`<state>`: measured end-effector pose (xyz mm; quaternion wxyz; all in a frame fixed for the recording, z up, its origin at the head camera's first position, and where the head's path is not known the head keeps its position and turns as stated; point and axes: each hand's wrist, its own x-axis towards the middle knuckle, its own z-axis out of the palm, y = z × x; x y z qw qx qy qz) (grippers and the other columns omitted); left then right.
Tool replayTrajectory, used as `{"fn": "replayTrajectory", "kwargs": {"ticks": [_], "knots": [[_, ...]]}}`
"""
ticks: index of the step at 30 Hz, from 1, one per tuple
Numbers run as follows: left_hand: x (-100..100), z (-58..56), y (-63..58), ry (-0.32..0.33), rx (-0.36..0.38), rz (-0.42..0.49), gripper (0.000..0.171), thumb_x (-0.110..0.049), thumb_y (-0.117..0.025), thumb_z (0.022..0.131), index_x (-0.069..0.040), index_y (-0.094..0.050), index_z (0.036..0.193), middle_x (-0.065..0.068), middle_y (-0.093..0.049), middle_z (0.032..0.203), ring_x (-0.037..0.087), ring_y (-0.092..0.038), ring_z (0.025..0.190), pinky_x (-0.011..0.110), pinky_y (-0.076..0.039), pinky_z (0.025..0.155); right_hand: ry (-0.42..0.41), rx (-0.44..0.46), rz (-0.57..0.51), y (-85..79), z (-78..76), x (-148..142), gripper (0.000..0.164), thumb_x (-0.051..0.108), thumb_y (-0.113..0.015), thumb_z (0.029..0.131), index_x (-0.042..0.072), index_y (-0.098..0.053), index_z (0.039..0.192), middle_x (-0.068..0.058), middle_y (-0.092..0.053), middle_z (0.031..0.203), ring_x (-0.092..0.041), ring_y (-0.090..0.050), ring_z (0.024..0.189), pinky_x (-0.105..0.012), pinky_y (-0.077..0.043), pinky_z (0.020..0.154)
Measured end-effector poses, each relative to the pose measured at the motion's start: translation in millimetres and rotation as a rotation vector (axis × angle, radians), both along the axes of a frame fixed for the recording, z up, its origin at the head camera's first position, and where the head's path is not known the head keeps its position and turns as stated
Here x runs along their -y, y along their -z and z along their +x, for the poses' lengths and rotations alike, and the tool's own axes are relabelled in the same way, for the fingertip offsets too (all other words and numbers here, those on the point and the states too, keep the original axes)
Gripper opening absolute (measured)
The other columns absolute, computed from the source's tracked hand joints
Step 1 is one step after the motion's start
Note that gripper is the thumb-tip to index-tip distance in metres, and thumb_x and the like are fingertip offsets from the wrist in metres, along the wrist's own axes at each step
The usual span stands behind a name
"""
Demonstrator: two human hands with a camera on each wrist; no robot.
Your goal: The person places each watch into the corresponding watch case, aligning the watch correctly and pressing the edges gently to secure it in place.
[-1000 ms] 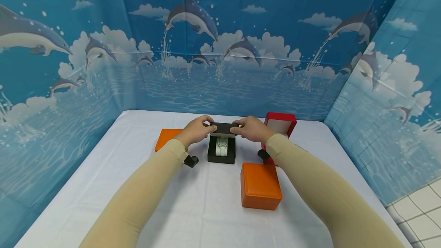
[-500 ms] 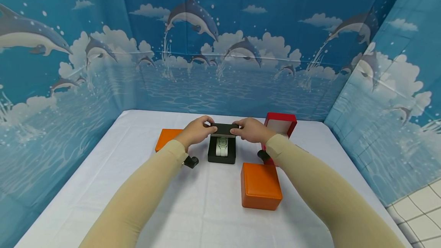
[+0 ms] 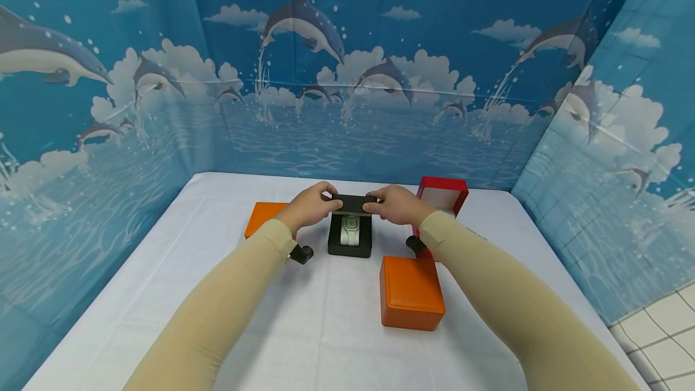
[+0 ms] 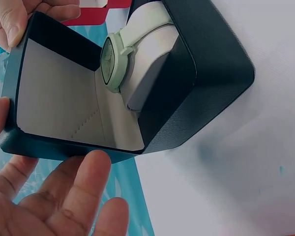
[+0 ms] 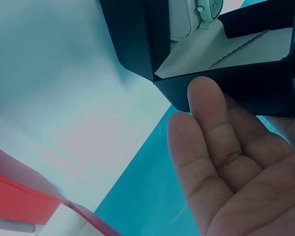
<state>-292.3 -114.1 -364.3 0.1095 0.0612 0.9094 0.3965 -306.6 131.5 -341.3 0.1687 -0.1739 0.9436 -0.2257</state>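
Note:
A black watch box (image 3: 335,250) stands on the white cloth with its lid (image 3: 353,204) raised. Inside it a pale green wristwatch (image 4: 117,64) is strapped round a cushion, its dial facing out. My left hand (image 3: 308,205) pinches the lid's left corner, thumb on the free edge and fingers behind and along the side. At the opposite corner my right hand (image 3: 399,205) grips the lid the same way. In the right wrist view, two fingertips (image 5: 206,91) of that hand lie by the lid's side wall. The lid's pale lining (image 4: 59,93) shows in the left wrist view.
An orange box (image 3: 411,288) sits closed in front of my right forearm. Behind that wrist stands an open red box (image 3: 442,183), partly covered. Another orange box (image 3: 265,216) lies left of my left hand. Dolphin-print curtains (image 3: 347,125) border the table's back and sides.
Over the last second the lid has tipped very slightly forward, if at all. Both hands keep the same hold and place, and the watch and other boxes have not moved.

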Motion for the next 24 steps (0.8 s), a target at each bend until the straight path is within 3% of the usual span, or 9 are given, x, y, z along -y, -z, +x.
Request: {"fn": "replayTrajectory", "kwargs": {"ticks": [9, 16, 24], "knots": [[0.5, -1.2, -1.3, 0.034, 0.053, 0.023, 0.052, -0.045, -0.062, 0.105, -0.027, -0.053, 0.153, 0.009, -0.062, 0.145, 0.037, -0.065, 0.126, 0.050, -0.054, 0.106, 0.004, 0.000, -0.001, 0.0, 1.3, 0.5, 0.057, 0.044, -0.063, 0.105, 0.019, -0.054, 0.156, -0.010, -0.074, 0.104, -0.026, -0.066, 0.093, -0.035, -0.055, 0.074], [1.3, -0.1, -2.6, 0.031, 0.047, 0.020, 0.048, -0.045, -0.064, 0.103, -0.027, -0.058, 0.147, 0.009, -0.059, 0.150, 0.030, -0.062, 0.127, 0.051, -0.051, 0.112, -0.009, -0.014, 0.003, -0.2, 2.4, 0.8, 0.055, 0.043, -0.064, 0.105, 0.019, -0.057, 0.153, -0.007, -0.072, 0.097, -0.023, -0.063, 0.086, -0.034, -0.053, 0.071], [2.7, 0.3, -2.6, 0.041, 0.070, 0.030, 0.046, -0.044, -0.063, 0.104, -0.028, -0.057, 0.147, 0.008, -0.057, 0.154, 0.029, -0.061, 0.129, 0.052, -0.049, 0.114, -0.007, -0.018, -0.008, -0.1, 3.5, 1.0, 0.054, 0.042, -0.066, 0.104, 0.018, -0.059, 0.151, -0.006, -0.073, 0.104, -0.023, -0.064, 0.088, -0.035, -0.054, 0.074]]}}
